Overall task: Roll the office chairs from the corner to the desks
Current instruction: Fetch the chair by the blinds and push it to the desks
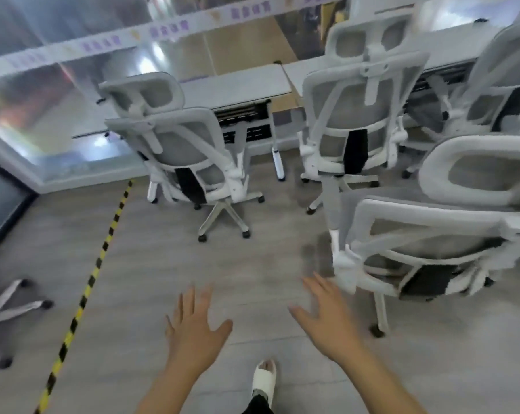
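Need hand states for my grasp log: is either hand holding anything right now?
Left hand: open, fingers spread, holding nothing.
Right hand: open, holding nothing, close beside the nearest chair.

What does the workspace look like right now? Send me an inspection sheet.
Surface: grey plank floor, with yellow-black striped tape running across it.
Job's things: left chair and middle chair stand in front of the white desks, backs to the camera; near chair stands apart, closer to the person; far chair at the right edge.
Clutter: a chair base at the left edge.
Hands: left hand and right hand open, fingers spread, holding nothing.
Cables: nothing seen; under-desk trays blurred.
Surroundings: glass wall with a banner; a white shoe below.
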`<state>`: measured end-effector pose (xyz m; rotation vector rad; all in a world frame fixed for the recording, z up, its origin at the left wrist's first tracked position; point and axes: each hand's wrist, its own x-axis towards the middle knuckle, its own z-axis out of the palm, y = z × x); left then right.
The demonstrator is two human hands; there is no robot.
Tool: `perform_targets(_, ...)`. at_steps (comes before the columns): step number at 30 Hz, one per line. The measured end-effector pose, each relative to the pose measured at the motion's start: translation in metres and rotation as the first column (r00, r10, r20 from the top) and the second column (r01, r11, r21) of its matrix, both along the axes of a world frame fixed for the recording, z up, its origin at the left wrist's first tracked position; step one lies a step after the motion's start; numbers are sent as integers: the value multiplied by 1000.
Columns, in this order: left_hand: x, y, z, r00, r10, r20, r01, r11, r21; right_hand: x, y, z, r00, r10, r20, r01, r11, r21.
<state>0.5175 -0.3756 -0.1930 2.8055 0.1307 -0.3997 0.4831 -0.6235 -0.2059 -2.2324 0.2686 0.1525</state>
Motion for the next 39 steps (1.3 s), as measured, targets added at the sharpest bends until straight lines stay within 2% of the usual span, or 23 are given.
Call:
perform_targets(2, -18, 49, 7, 990, 143, -8, -143, 989, 35, 8, 47, 1, 994, 107, -8, -107, 994, 13)
perform_targets(8, -68, 194, 16, 879, 477, -12, -477, 877, -63, 20, 195, 18, 904, 426, -46, -427, 884, -189)
perform_targets(11, -93, 271, 11, 800, 600, -10, -597, 794, -115, 28, 275, 27, 873, 484, -65, -483, 838, -254)
perform_targets(17, -149, 453, 11, 648, 761, 15, -756, 646, -106, 48, 469, 33, 839, 544, -7, -523, 803, -287)
perform_targets(22, -174, 571, 11, 541, 840, 40, -818, 536, -208, 49, 604, 41, 776, 630, 27, -592, 743, -312)
perform_targets(27, -164, 680, 8, 527, 849, 39, -825, 522, -218, 67, 717, 38, 748, 663, -3, -627, 706, -329)
perform_targets(33, -121, 862, 19, 482, 870, 107, -842, 494, -218, 124, 895, 17, 729, 684, 19, -656, 707, -262)
perform_targets(35, -113, 918, 22, 456, 883, 110, -862, 469, -191, 137, 968, 11, 695, 719, 7, -699, 678, -227)
perform_targets(39, -111, 1010, 24, 349, 936, 47, -920, 352, -171, 152, 1112, 12, 569, 822, -5, -809, 559, -181)
